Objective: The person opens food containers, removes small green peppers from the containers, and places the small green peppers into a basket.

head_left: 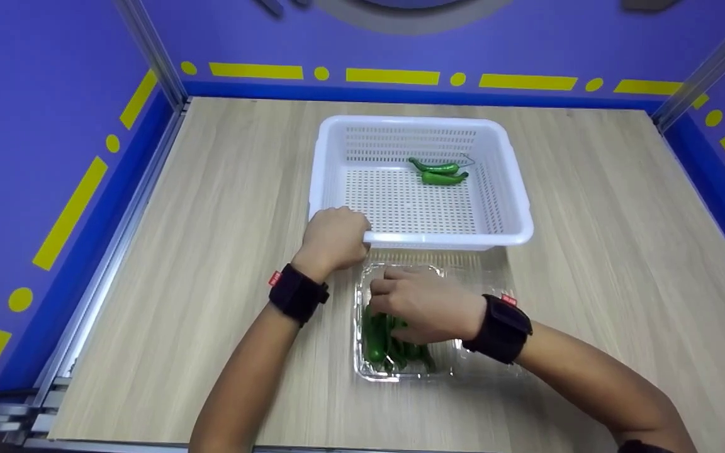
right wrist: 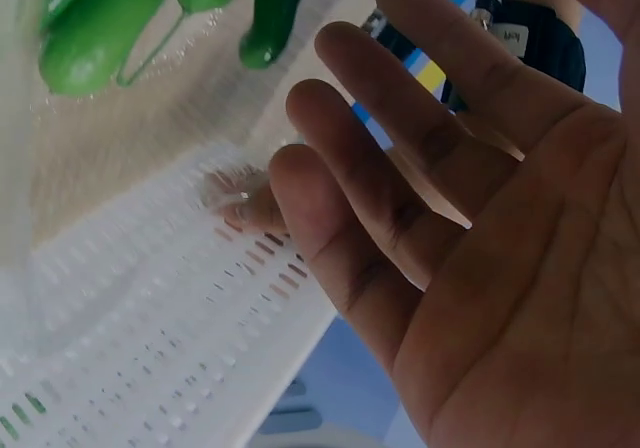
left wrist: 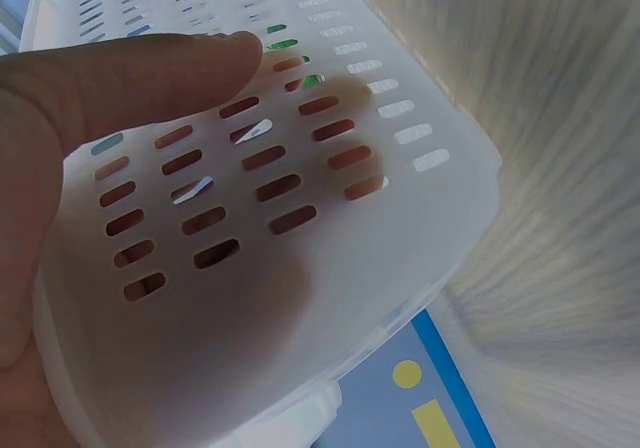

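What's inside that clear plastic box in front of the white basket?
Several green peppers show in the clear plastic box. In the head view, the person's right grip hides part of it; whether more lie beneath cannot be told.

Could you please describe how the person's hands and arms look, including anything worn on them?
The left hand and right hand are gloveless. The left wristband and right wristband are broad and black, each bearing a small red tag with pale markings too small to read. No sleeve covers the left forearm or right forearm.
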Motion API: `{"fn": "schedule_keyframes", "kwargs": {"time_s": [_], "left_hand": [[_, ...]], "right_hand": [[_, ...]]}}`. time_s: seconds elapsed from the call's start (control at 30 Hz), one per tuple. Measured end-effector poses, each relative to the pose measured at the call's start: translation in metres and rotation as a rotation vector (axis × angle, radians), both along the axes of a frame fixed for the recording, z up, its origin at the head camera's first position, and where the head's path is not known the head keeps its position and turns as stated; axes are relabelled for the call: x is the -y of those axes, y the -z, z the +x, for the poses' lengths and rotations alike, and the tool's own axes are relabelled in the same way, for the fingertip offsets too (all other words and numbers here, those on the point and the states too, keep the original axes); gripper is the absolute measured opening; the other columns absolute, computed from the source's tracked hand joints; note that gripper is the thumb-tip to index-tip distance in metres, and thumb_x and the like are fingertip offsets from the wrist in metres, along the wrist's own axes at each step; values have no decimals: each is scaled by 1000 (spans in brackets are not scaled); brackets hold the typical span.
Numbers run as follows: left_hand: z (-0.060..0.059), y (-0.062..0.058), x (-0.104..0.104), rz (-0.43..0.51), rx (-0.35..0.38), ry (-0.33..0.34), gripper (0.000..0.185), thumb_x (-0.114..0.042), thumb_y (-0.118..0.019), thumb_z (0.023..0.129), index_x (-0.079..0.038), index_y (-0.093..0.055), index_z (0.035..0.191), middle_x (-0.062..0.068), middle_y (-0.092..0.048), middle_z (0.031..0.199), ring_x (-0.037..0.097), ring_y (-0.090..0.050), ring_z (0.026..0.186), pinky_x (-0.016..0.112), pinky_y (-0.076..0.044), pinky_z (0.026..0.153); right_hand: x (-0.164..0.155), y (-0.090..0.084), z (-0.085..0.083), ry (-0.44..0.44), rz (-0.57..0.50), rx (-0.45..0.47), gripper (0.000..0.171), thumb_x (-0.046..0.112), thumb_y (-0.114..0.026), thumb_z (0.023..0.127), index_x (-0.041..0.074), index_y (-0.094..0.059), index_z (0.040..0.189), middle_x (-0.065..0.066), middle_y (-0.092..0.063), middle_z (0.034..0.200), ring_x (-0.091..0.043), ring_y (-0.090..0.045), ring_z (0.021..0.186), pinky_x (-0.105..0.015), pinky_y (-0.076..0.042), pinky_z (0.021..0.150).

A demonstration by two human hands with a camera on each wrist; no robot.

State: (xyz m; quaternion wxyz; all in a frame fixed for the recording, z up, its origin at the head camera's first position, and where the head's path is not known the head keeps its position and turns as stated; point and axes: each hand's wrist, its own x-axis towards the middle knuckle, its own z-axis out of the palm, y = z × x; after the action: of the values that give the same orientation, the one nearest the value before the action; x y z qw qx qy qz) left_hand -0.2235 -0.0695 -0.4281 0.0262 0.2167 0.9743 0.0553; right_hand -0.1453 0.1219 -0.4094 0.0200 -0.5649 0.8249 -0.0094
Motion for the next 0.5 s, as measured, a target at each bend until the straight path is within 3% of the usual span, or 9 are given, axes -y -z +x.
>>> {"fn": "schedule_keyframes", "kwargs": {"time_s": [0.13,0.5], "left_hand": [[0,0,0,4,0,-2,34,-17,-66,81,-21,-40,60,-4,-48,62,18,-48,60,42,-50,56],[-1,2,-1,-7,-18,-7,25,-20,-68,82,-19,-52,63,-1,-59,66,21,-56,62,44,-51,58]], "right_hand": [[1,6,2,10,37,-30,27,31,-82,75,23,-70,98,6,-63,98,-17,-57,88,-33,-50,73],[2,15,-2,-7,8,-25,27,24,-79,74,26,-72,100,7,-64,97,-17,-57,88,-34,-49,74]]}}
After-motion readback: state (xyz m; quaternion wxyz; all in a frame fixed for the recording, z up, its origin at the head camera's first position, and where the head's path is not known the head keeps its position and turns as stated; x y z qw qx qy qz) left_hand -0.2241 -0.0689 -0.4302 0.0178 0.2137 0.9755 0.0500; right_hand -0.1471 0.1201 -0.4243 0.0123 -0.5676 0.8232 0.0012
